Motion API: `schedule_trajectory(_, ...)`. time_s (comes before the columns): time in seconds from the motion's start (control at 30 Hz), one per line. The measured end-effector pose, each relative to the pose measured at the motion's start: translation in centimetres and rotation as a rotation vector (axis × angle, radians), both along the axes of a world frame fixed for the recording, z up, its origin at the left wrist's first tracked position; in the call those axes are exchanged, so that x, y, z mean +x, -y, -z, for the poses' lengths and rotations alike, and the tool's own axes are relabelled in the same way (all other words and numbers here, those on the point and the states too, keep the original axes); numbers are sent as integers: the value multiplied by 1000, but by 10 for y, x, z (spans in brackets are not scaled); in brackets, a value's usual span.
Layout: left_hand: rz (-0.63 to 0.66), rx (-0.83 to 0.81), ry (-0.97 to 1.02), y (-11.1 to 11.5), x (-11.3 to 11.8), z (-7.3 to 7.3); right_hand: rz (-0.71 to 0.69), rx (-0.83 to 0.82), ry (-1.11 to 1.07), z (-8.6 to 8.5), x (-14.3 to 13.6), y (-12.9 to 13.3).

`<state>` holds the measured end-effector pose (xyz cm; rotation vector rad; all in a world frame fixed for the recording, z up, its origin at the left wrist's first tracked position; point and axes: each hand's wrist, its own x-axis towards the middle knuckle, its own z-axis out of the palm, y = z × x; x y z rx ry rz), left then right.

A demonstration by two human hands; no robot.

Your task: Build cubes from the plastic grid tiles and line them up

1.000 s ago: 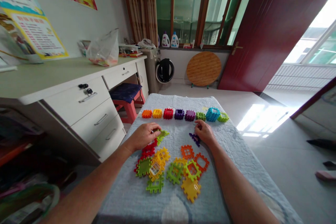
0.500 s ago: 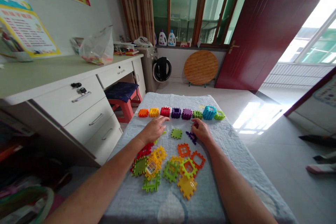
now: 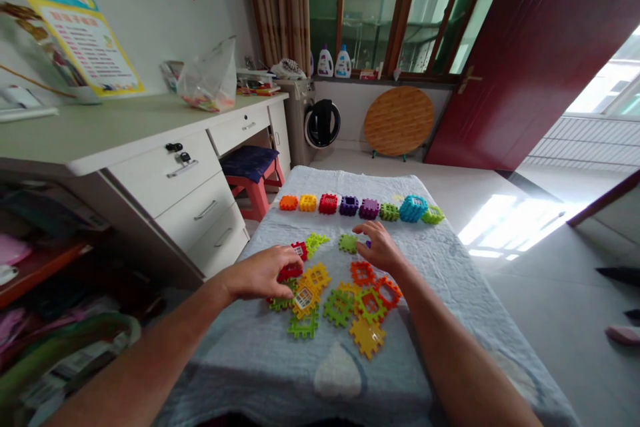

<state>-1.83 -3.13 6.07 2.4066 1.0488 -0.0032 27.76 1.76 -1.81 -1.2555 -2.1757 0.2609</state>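
My left hand (image 3: pixel 270 271) is over the left pile, its fingers apart beside a red piece (image 3: pixel 299 251) and the yellow pieces (image 3: pixel 306 299). Nothing shows between its fingers. My right hand (image 3: pixel 379 245), fingers spread, hovers by a flat light green piece (image 3: pixel 348 243) and partly hides a purple piece (image 3: pixel 369 244). Beyond both hands runs a row of coloured stacks, among them orange (image 3: pixel 289 203), red (image 3: pixel 329 204), dark purple (image 3: pixel 349 205) and blue (image 3: pixel 413 208). Orange pieces (image 3: pixel 363 273), green pieces (image 3: pixel 339 307) and a yellow piece (image 3: pixel 367 337) lie nearer me.
A pale blue cloth (image 3: pixel 440 320) covers the table. To the left are a white desk (image 3: pixel 150 120) with a plastic bag (image 3: pixel 213 80) on it and a red stool (image 3: pixel 255 177). A round wooden board (image 3: pixel 399 121) leans at the far wall.
My left hand has moved back from near the row to the left pile. My right hand has shifted toward the light green piece, now covering most of the purple piece. The camera view has shifted.
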Motion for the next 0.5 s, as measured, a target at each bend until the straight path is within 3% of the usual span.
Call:
schedule_trajectory(0.27,-28,65,-34,26,0,18,-6,-152,200,-7,-5,9)
schedule_trajectory(0.5,-134,86,97,9,11,4,24,-173,182,-3,-6,7)
